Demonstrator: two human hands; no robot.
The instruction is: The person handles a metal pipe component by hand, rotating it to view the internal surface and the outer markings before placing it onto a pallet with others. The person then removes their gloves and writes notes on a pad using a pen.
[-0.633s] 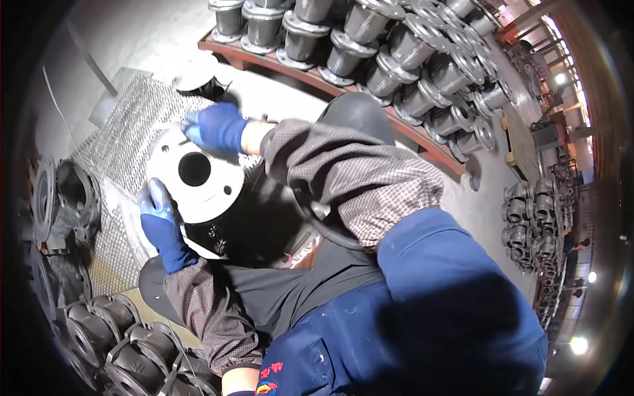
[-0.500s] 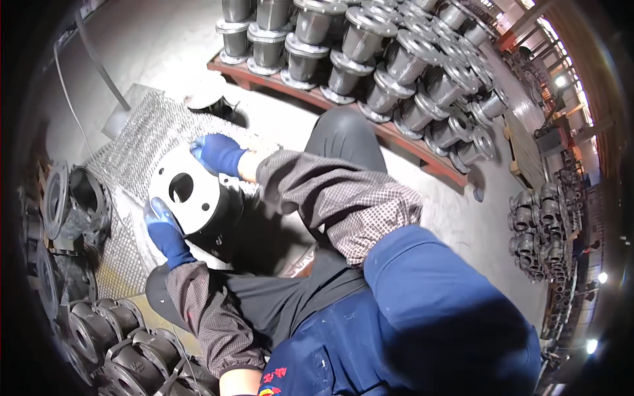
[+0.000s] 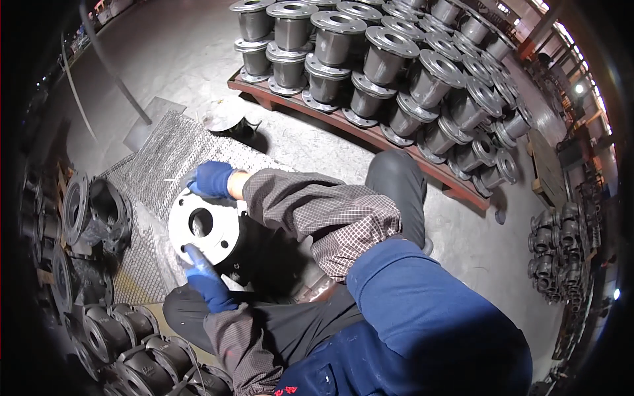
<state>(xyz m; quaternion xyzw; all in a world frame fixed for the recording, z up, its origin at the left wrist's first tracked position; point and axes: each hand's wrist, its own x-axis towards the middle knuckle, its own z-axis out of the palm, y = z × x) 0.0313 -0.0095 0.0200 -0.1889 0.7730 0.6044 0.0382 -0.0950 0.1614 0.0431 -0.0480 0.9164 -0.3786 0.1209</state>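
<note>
Right hand [image 3: 212, 179], blue-gloved, curled tight, grasping top rim of flanged fitting [image 3: 221, 228], bright-faced, left of frame centre. Left hand [image 3: 208, 280], also gloved, fingers straighter, gripping lower rim.

Smooth metal flange [image 3: 224, 221], matt cloth sleeve [image 3: 300, 203].

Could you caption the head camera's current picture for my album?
Blue-gloved left hand and right hand on a pale-faced flanged fitting, a red pallet of stacked grey fittings beyond.
</note>
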